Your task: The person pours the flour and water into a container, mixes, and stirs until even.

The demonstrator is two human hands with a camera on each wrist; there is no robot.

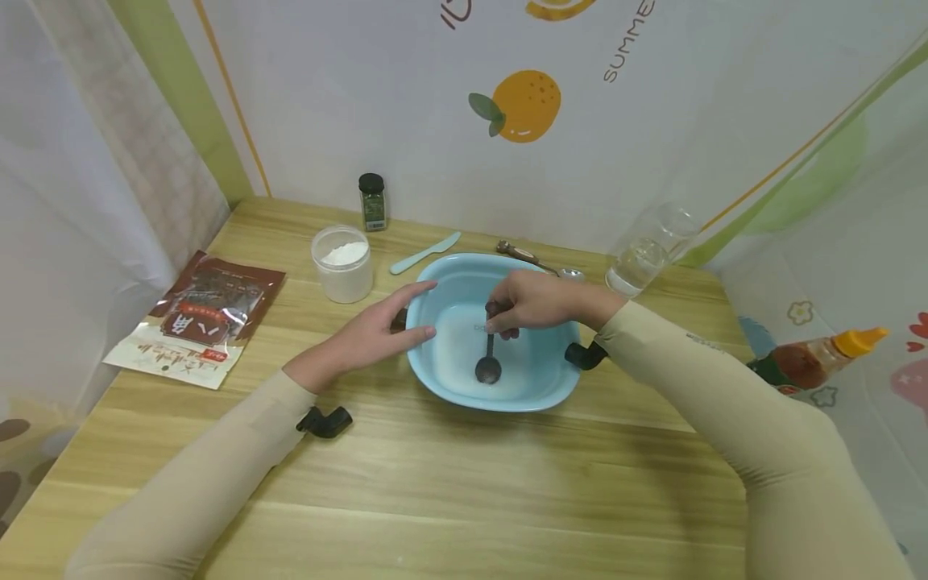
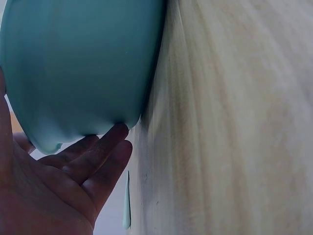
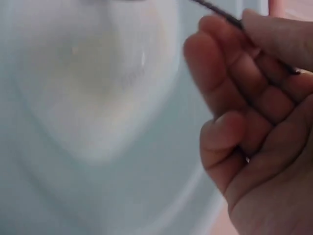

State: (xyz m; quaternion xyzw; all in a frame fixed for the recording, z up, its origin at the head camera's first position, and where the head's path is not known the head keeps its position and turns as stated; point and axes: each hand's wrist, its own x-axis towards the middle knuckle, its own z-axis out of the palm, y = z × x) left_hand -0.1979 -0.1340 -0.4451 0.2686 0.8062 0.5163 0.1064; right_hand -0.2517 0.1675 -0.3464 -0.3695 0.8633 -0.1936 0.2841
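Observation:
In the head view, a light blue basin holds milky white liquid. My right hand pinches the handle of a dark spoon over the basin, its bowl down at the liquid. The right wrist view shows the thin handle between thumb and fingers, with the other fingers curled. My left hand holds the basin's left side, thumb and index finger over the rim. In the left wrist view, other fingers touch the basin's outer wall.
Left of the basin lie a brown-and-white packet and a tub of white powder. Behind are a dark-capped spice jar, a pale blue knife, another spoon and a glass of clear liquid. A yellow-capped sauce bottle is at right.

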